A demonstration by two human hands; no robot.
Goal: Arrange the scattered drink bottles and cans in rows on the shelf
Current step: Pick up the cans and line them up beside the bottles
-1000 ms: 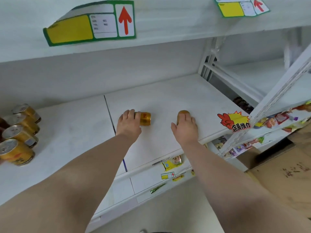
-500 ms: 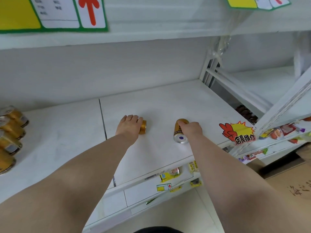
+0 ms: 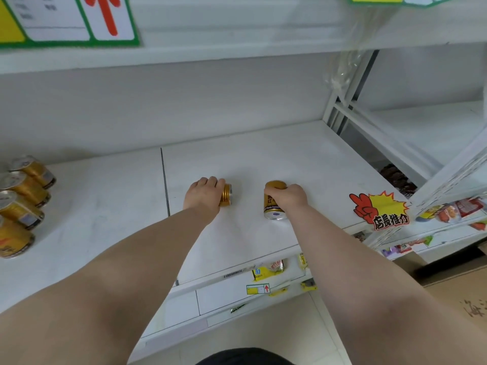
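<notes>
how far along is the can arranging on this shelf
Partly done, it seems. Four gold drink cans already stand in a row at the white shelf's left edge. In hand: the left hand grips a gold can lying on its side, and the right hand holds a tilted gold can. Both have yet to join a row.

Both forearms bare to frame edge, no sleeves visible. left hand and right hand: no gloves, rings, watch or wristbands. Dark patch at bottom centre, possibly dark clothing, too cropped to tell.
</notes>
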